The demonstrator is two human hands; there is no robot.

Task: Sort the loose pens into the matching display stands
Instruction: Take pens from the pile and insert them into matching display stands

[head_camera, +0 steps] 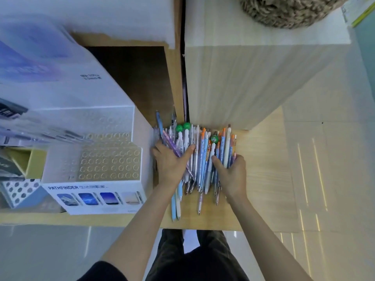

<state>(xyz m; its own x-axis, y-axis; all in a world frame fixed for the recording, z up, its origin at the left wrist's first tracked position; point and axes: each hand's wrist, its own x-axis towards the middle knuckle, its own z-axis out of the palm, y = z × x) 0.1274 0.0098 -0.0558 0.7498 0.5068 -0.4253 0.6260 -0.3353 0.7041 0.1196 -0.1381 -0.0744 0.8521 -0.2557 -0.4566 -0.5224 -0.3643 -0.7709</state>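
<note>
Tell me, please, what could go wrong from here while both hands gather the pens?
1. The pile of pens lies close to the shelf edge, some tips pointing at it; squeezing between the left hand and right hand could roll pens onto the floor.
2. Designs are mixed, green-topped pens among blue ones, so a bunch grabbed together may land in the wrong holes of the PATHFINDER stand.
</note>
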